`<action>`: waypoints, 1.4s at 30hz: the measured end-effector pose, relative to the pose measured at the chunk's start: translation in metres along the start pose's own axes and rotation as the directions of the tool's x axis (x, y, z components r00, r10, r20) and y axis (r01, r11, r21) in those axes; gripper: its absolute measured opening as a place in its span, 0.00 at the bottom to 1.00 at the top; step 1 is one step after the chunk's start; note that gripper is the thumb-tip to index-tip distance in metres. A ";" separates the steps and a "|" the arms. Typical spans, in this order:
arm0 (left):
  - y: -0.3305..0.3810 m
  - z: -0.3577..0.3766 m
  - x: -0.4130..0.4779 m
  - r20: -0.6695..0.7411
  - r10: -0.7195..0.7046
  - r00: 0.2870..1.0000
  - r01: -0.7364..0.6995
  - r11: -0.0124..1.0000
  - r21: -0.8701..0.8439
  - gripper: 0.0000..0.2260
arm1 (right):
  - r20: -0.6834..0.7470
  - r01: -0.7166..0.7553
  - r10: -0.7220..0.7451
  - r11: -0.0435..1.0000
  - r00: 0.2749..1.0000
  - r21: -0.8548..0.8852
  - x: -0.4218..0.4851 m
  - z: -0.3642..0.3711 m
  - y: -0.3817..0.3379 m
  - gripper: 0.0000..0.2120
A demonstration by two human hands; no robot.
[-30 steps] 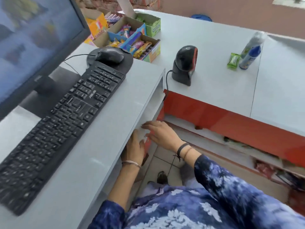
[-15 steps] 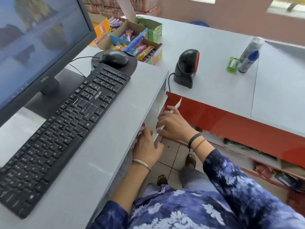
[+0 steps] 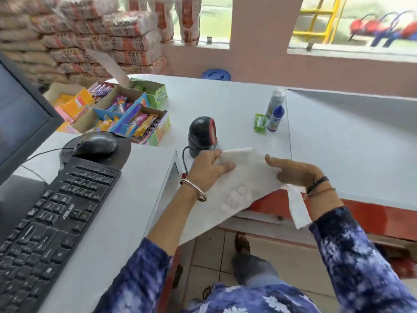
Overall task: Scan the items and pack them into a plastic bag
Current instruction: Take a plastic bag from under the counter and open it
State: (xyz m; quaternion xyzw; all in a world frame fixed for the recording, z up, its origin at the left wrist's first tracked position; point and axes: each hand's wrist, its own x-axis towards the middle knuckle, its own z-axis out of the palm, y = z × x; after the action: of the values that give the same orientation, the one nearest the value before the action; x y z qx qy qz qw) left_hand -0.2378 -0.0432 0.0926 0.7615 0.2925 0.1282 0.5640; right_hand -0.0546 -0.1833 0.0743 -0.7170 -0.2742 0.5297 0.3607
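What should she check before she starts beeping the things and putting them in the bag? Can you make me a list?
1. Bag in hand: ok. The left hand and right hand both grip the white plastic bag.
2. Bag opened up: not ok. It looks flat, its mouth closed.
3. Scanner ready: cannot tell. The scanner stands upright on the counter, but no light shows.
4. Items within sight: ok. The green packet and two bottles, the blue-capped bottle and the tall bottle, sit together beyond the scanner.
5. A free hand to pick them up: not ok. Both hands are busy with the bag.
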 end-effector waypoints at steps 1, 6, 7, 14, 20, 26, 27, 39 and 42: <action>0.009 0.001 0.016 -0.010 -0.001 1.000 0.000 0.999 -0.045 0.12 | -0.023 0.003 -0.002 1.000 1.000 0.010 0.002 -0.019 -0.003 0.26; 0.066 0.010 0.106 -0.039 0.120 0.992 -0.124 0.982 -0.144 0.11 | -0.175 0.096 -0.132 0.975 0.976 -0.201 0.016 -0.099 -0.060 0.23; 0.078 0.011 0.123 -0.065 0.158 0.985 -0.165 0.977 -0.136 0.10 | -0.214 0.165 -0.206 0.967 0.955 -0.196 0.019 -0.111 -0.073 0.24; 0.173 -0.003 0.258 -0.388 0.391 0.834 -0.372 0.920 0.126 0.10 | -0.486 0.598 -0.646 0.753 0.589 -0.276 0.061 -0.202 -0.185 0.06; 0.182 -0.006 0.337 -0.743 0.324 0.586 -0.464 0.886 0.021 0.15 | -0.487 0.442 -0.873 0.430 -0.018 -0.787 0.108 -0.220 -0.240 0.04; 0.113 0.047 0.364 -0.429 -0.237 0.871 -0.106 0.764 -0.636 0.16 | -0.407 0.242 -0.903 0.428 0.136 -0.871 0.187 -0.209 -0.206 0.07; 0.101 0.053 0.366 -0.333 -0.261 0.906 -0.036 0.737 -0.675 0.14 | -0.420 0.239 -0.882 0.464 0.214 -0.853 0.200 -0.207 -0.197 0.10; 0.020 0.045 0.412 -0.227 -0.541 0.810 0.356 0.760 -0.544 0.05 | -0.470 0.238 -0.330 0.940 0.819 -0.245 0.282 -0.234 -0.139 0.21; 0.013 0.046 0.417 -0.274 -0.516 0.812 0.318 0.784 -0.533 0.05 | -0.617 0.231 -0.302 0.953 0.727 -0.196 0.294 -0.238 -0.134 0.15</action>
State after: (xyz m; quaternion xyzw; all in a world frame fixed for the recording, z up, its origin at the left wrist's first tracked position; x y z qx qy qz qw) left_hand 0.1224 0.1646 0.0333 0.4746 0.5281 0.2178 0.6696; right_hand 0.2569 0.0695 0.0601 -0.8252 -0.2625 0.1810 0.4662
